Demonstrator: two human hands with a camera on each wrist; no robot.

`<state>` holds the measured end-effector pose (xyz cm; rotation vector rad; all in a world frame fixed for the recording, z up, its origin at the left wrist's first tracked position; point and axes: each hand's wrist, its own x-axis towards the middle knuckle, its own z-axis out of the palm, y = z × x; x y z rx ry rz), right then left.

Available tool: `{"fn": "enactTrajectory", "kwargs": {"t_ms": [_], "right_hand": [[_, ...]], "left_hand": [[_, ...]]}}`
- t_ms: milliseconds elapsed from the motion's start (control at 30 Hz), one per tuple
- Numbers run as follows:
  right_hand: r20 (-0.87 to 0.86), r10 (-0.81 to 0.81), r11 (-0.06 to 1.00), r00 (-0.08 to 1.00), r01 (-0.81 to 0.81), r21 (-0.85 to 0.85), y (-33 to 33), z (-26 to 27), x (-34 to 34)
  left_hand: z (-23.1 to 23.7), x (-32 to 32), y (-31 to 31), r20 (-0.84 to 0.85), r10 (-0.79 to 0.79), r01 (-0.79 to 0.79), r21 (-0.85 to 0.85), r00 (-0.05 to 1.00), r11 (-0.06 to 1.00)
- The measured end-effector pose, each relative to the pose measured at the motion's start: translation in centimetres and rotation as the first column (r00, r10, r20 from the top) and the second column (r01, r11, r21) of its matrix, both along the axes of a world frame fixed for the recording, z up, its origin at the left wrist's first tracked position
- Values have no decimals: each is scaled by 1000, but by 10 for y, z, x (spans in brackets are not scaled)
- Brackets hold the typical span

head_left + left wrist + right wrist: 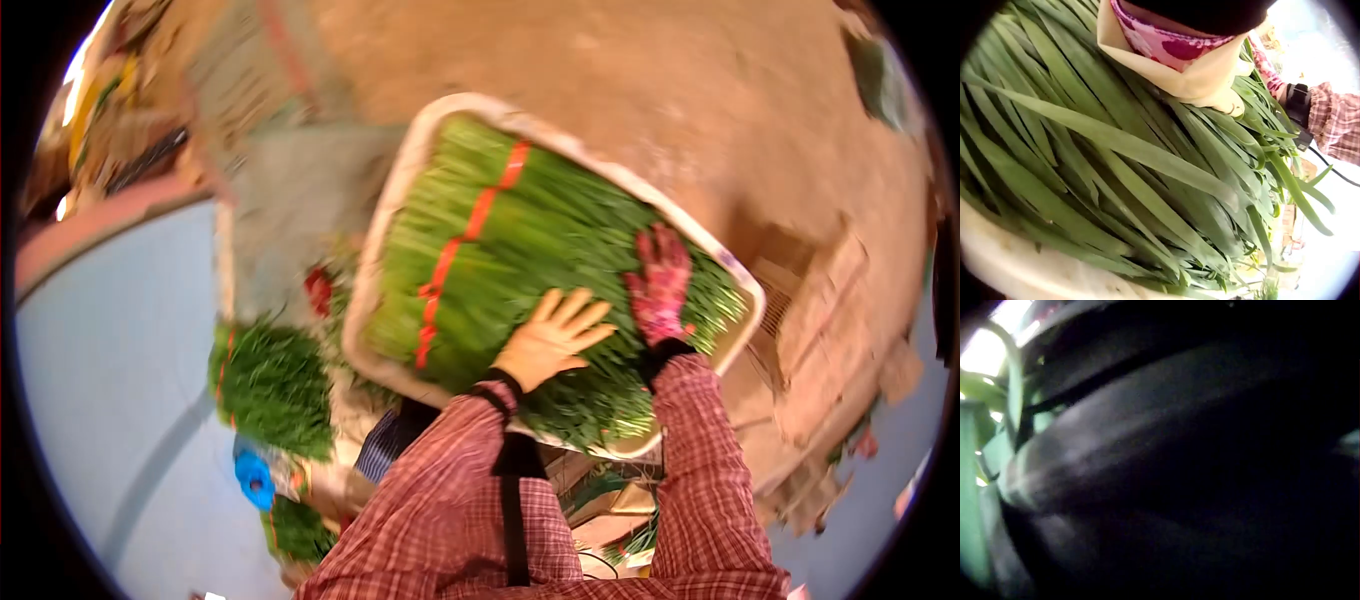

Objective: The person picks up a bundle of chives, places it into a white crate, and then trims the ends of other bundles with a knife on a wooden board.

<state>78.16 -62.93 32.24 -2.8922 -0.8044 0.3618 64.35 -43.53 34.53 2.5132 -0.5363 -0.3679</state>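
Observation:
A pale, round-cornered tub (385, 250) is packed with long flat green leaves, like garlic chives (520, 240), with an orange-red tie (475, 215) running across them. My left hand (548, 340), in a cream rubber glove, rests on the leaves with its fingers spread. In a pink patterned glove, my right hand (660, 285) lies flat on the leaves near the tub's right end. The left wrist view shows the cream glove's loose cuff (1179, 81) above the leaves (1110, 150). Dark shapes fill most of the right wrist view, with green leaves (975, 494) at its left edge.
Bundles of the same greens (275, 385) lie left of the tub beside a blue roll (254, 480). An opened cardboard box (815, 300) stands to the right. Brown ground (650, 70) stretches beyond the tub, and a light blue surface (120, 370) spans the far left.

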Motion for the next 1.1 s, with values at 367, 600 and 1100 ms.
{"fn": "enactTrajectory", "kwargs": {"t_ms": [367, 600, 1100], "right_hand": [[-34, -2, 983, 999, 8, 182, -6, 9, -6], [-61, -50, 951, 997, 66, 302, -9, 10, -15], [-863, -345, 318, 369, 911, 263, -43, 56, -329]], "left_hand": [[-4, -20, -23, -132, -12, 43, 233, 991, 972], [6, -23, -27, -97, -43, 73, 331, 994, 941], [19, -42, -64, -57, -364, 357, 381, 930, 853]]}}
